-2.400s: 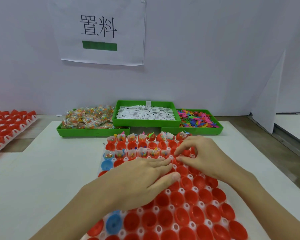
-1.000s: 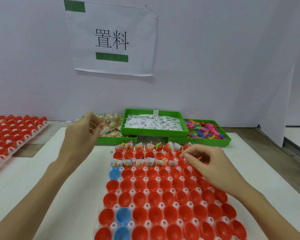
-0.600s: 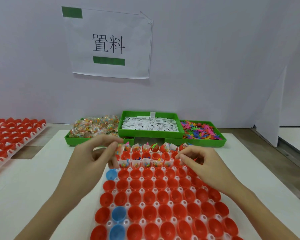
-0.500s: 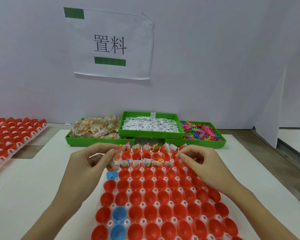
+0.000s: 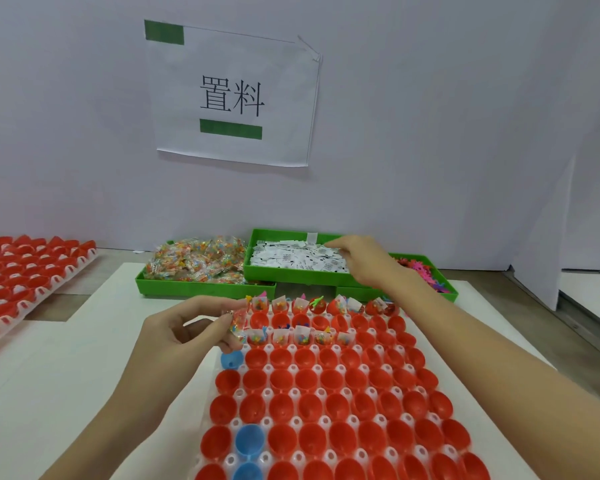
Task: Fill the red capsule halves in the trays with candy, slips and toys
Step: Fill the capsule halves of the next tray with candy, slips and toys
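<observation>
Two rows at the far edge of the capsule tray [image 5: 329, 382] are filled so far. My left hand [image 5: 184, 327] pinches a candy packet [image 5: 239, 322] by its crinkly film at the tray's far-left corner; it looks light, soft and slippery. My right hand [image 5: 364, 259] reaches into the slip bin [image 5: 278, 273], fingers relaxed on flimsy paper slips [image 5: 291, 259]; I cannot tell whether it holds one.

A small packing workstation in a workshop or factory. A printed paper sign [image 5: 232, 95] with Chinese characters and green bars hangs on a plain white partition [image 5: 430, 116]. Below it, green bins [image 5: 205, 287] of sorted candy, slips and toys stand on a white worktop [image 5: 66, 358] beside trays [image 5: 32, 289] packed with identical red capsule halves [image 5: 312, 407].
</observation>
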### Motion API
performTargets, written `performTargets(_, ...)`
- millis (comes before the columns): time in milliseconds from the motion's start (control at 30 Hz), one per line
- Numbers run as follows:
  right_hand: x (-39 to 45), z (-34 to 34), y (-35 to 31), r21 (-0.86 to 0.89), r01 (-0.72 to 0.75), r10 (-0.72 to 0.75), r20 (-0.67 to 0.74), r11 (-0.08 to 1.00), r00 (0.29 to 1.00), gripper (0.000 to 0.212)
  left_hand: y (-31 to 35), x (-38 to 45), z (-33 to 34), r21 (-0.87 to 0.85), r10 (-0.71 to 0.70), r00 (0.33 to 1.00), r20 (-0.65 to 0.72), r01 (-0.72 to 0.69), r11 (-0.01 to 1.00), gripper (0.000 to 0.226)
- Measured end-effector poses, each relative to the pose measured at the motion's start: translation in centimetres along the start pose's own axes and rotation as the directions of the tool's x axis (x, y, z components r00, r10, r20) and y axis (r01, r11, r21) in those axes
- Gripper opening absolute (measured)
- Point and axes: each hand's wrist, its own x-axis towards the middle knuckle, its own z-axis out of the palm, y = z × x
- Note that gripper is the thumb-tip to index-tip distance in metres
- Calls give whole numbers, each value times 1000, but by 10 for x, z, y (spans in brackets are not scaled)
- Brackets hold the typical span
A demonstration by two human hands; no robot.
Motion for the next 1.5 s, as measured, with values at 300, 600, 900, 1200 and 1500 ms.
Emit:
performTargets(300,17,5,3,44,-67,66,25,997,997,11,-1,0,1,6,-13,1000,20,13,1000,28)
performTargets(600,10,12,8,245,-11,55,-173,969,983,3,1,-1,4,23,-32,999,32,31,999,26)
performTargets(900,-66,-18,-25,584,84,49,-208,808,977,8,12,-11,12,-70,-38,996,85,44,997,26)
performTargets(1200,-183,-3,-73,670,159,-140,-82,725,987,6,15,-29,29,-14,26,968,249,-23,1000,15)
performTargets(1500,-198,3,-70,758,152,-177,-49,635,983,10,17,-37,38,16,31,941,338,-38,999,18)
